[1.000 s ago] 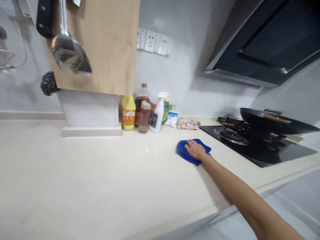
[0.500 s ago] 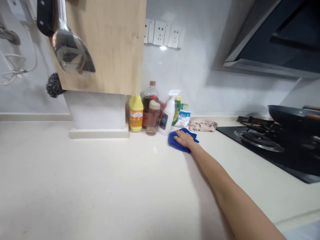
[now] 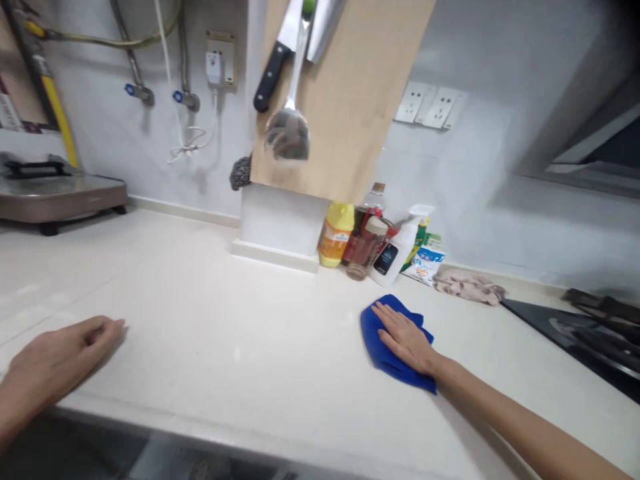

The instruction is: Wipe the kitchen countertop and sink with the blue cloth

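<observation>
My right hand [image 3: 404, 337] lies flat on a blue cloth [image 3: 376, 343], pressing it to the white countertop [image 3: 240, 393]. Its fingers are stretched out and point away from me to the left. Parts of the cloth stick out on both sides of the palm. At the left, my left hand [image 3: 60, 353] rests by the counter's front edge with its fingers curled in and the thumb against them. Nothing shows in it. Closest to the cloth stands a white spray bottle [image 3: 395, 253], a little behind it.
By the wall stand a yellow jug [image 3: 336, 237], a brown-tinted bottle [image 3: 367, 247], a white-and-blue packet [image 3: 425, 263] and a crumpled beige rag [image 3: 470, 287]. A gas hob [image 3: 575, 340] is at the right, an electric pan [image 3: 60, 193] at far left. A spatula [image 3: 289, 133] hangs above.
My right hand and the blue cloth have come nearer to me, away from the bottles. My view has swung left, and my left hand has come into it.
</observation>
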`<state>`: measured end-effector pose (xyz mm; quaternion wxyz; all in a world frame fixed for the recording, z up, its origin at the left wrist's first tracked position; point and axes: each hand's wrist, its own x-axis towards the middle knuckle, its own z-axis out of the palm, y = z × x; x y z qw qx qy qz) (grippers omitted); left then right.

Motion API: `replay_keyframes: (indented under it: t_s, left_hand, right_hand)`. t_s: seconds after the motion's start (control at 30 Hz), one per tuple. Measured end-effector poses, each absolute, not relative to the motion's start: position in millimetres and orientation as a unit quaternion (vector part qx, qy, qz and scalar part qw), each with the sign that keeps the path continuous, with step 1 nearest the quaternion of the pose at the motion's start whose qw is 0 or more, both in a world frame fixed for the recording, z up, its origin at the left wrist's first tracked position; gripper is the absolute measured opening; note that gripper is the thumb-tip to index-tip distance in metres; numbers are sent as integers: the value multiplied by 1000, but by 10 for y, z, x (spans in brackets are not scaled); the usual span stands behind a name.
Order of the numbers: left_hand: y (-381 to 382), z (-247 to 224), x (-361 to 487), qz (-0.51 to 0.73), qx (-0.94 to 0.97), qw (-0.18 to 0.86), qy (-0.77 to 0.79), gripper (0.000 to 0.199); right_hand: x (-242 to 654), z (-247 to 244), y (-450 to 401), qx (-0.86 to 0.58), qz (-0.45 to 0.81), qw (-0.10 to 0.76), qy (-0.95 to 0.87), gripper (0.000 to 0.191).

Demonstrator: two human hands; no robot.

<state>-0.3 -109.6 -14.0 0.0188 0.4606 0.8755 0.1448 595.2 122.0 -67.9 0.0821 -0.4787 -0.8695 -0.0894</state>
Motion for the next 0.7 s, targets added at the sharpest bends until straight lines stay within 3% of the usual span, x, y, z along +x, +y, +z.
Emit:
replay_keyframes:
  t_s: [0.23, 0.53, 0.7]
  left_hand:
    - [-1257, 52, 293, 155, 485, 46, 859, 57]
    - [-1194, -109, 143, 222, 465, 45, 856, 44]
    - [-1148, -165, 81, 238, 457, 28, 857, 47]
  right_hand:
    - [4707, -559, 372, -361, -70, 103, -924, 61]
    - [2772, -157, -533, -273, 9, 55, -960, 68]
    - [2354, -146, -793, -257, 31, 75, -963, 70]
